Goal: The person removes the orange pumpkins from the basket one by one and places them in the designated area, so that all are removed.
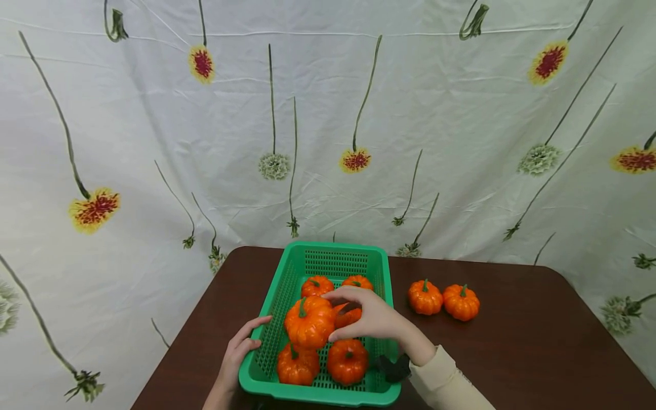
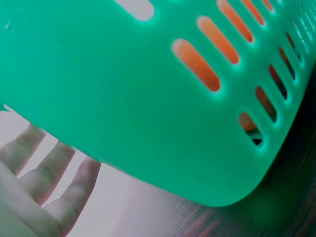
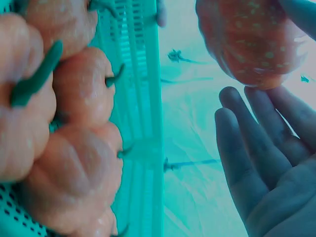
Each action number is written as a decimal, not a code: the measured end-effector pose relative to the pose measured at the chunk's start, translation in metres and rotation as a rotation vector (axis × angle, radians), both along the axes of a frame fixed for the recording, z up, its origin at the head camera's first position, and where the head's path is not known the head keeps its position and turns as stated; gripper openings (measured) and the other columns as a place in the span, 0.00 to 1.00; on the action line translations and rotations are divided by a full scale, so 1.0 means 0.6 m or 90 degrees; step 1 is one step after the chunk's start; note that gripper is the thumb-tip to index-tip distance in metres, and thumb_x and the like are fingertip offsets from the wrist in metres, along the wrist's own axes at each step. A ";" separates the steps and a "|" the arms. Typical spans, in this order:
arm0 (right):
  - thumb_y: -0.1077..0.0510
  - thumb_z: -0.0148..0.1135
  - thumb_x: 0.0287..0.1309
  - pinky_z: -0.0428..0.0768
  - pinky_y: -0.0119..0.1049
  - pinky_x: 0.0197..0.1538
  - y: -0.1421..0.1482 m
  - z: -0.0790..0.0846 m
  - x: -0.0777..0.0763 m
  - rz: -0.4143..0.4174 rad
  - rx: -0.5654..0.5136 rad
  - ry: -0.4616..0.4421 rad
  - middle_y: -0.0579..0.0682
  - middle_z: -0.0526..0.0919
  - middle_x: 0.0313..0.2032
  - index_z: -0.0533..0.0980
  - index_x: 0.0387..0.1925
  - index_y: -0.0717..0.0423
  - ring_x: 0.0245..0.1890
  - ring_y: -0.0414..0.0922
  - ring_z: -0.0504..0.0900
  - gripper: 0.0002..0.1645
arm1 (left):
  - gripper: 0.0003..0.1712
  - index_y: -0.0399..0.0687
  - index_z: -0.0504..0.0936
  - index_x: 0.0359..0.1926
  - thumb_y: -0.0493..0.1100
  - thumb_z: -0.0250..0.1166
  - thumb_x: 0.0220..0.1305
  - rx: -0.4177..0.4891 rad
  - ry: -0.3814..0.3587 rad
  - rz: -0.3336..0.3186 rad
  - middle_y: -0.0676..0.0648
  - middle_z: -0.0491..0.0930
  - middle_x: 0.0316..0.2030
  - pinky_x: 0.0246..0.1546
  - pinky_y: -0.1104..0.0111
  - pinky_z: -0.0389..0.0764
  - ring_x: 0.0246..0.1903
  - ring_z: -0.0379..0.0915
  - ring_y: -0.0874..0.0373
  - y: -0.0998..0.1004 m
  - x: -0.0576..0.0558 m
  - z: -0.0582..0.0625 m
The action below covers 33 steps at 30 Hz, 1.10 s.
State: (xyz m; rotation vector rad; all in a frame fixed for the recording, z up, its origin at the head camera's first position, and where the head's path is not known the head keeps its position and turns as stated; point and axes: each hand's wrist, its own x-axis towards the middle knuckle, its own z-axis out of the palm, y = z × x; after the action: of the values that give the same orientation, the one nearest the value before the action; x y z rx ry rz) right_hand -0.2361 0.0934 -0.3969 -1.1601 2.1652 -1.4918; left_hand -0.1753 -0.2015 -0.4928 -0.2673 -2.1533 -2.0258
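Observation:
My right hand (image 1: pixel 371 315) pinches a small orange pumpkin (image 1: pixel 309 323) between thumb and fingertips, over the middle of the green basket (image 1: pixel 386 273). In the right wrist view that pumpkin (image 3: pixel 252 39) is at the top, its underside at the fingertips of the right hand (image 3: pixel 276 163). Below and around it, several more pumpkins (image 1: pixel 347 362) sit inside the basket, one partly hidden behind the right fingers. At the basket's left rim my left hand (image 1: pixel 238 353) grips the edge. The left wrist view shows the fingertips of the left hand (image 2: pixel 44 182) going behind the basket's rim (image 2: pixel 123 170).
Two pumpkins (image 1: pixel 425 296) stand side by side on the dark brown table (image 1: pixel 533 341), right of the basket. A black object (image 1: pixel 393 369) is at the right wrist, beside the basket's near right corner. A white flower-patterned cloth (image 1: pixel 318 114) hangs behind the table.

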 end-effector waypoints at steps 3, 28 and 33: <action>0.53 0.72 0.47 0.74 0.45 0.52 0.014 0.003 -0.001 -0.031 -0.009 0.004 0.43 0.75 0.54 0.72 0.59 0.43 0.53 0.41 0.74 0.35 | 0.25 0.30 0.70 0.60 0.29 0.45 0.61 0.024 -0.005 -0.011 0.55 0.73 0.54 0.44 0.71 0.75 0.51 0.69 0.65 -0.001 0.001 0.001; 0.66 0.70 0.46 0.78 0.40 0.45 0.152 -0.024 0.001 -0.354 -0.141 0.075 0.53 0.74 0.53 0.70 0.61 0.55 0.43 0.43 0.78 0.38 | 0.25 0.30 0.71 0.59 0.29 0.45 0.60 0.003 0.008 -0.003 0.48 0.73 0.56 0.45 0.73 0.72 0.53 0.68 0.67 0.000 -0.001 -0.001; 0.64 0.70 0.47 0.78 0.35 0.45 0.184 -0.039 0.001 -0.437 -0.168 0.062 0.47 0.74 0.53 0.70 0.61 0.56 0.45 0.38 0.78 0.37 | 0.26 0.31 0.71 0.59 0.29 0.45 0.60 -0.005 0.008 0.001 0.48 0.73 0.56 0.46 0.74 0.71 0.53 0.67 0.68 0.000 -0.002 -0.001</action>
State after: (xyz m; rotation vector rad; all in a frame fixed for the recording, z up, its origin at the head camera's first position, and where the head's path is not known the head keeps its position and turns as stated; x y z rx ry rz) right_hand -0.2354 0.2041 -0.4205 -0.5650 2.6527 -2.0711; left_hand -0.1763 -0.2016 -0.4932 -0.2787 -2.1537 -2.0095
